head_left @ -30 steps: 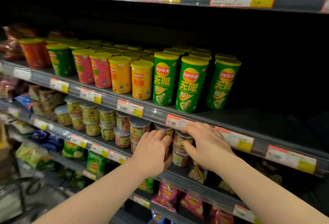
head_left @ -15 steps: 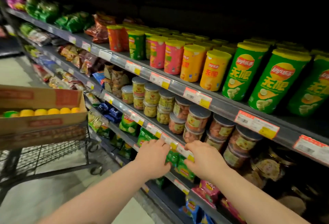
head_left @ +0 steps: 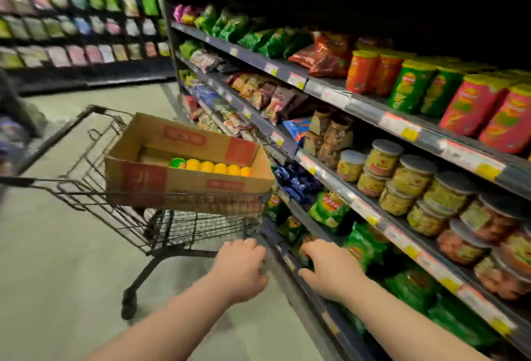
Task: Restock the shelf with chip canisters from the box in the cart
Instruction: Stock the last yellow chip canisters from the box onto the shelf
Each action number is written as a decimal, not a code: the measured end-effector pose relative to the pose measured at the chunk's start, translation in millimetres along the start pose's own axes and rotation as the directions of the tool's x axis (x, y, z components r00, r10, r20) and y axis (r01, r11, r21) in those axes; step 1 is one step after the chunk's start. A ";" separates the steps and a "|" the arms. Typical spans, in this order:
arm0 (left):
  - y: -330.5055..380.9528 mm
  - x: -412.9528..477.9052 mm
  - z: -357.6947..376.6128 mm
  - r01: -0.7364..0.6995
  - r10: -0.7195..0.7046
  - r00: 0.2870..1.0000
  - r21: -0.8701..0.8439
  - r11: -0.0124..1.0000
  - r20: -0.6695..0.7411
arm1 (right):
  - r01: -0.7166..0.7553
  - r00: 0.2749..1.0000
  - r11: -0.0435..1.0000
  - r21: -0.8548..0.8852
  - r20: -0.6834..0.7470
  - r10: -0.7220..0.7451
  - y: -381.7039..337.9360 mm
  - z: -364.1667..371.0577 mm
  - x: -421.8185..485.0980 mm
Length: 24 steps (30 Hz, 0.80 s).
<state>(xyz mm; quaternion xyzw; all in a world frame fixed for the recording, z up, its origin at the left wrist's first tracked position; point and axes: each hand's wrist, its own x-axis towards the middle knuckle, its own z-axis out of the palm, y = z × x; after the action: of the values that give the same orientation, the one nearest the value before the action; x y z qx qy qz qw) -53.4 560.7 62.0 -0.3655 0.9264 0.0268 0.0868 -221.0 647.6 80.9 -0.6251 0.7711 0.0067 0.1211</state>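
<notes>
An open cardboard box (head_left: 161, 179) sits in a black wire cart (head_left: 184, 225) at the left. Inside it a row of canisters (head_left: 214, 167) shows yellow lids and one green lid. On the shelf (head_left: 359, 103) at the right stand chip canisters (head_left: 471, 103) in orange, green and pink. Both my hands hang low in front of the lower shelves and hold nothing. My left hand (head_left: 240, 268) has loosely curled fingers, just below the cart's right end. My right hand (head_left: 330, 267) is relaxed with fingers spread, in front of green chip bags.
Below the canister shelf stand stacked clear tubs (head_left: 413, 188) with grey lids. Green chip bags (head_left: 359, 243) fill the lower shelves. More snack bags (head_left: 258, 36) lie at the shelf's far end. A second shelving unit (head_left: 77, 27) runs across the aisle's back. Grey floor (head_left: 51, 274) lies at the left.
My view has swung left from the shelf to the cart and box. Both hands have come away from the tub shelf and dropped lower, holding nothing.
</notes>
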 end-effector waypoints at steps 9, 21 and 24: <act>-117.1 -15.4 20.2 0.188 -0.188 0.982 -0.056 0.981 0.007 | 0.151 0.987 0.987 -0.058 0.061 -0.148 -96.9 9.3 83.6; -231.7 44.1 14.6 0.375 -0.373 0.927 -0.096 0.922 0.038 | 0.352 0.930 0.931 -0.095 0.147 -0.337 -155.0 2.5 249.0; -256.1 80.8 5.0 0.396 -0.395 0.918 -0.084 0.915 0.022 | 0.374 0.923 0.922 -0.102 0.139 -0.359 -157.7 -9.2 299.1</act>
<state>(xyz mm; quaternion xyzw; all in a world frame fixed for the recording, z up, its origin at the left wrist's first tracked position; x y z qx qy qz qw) 64.0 319.6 46.1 -0.5485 0.8311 0.0496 0.0767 -126.9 323.8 53.7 -0.7634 0.6298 0.0698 0.1254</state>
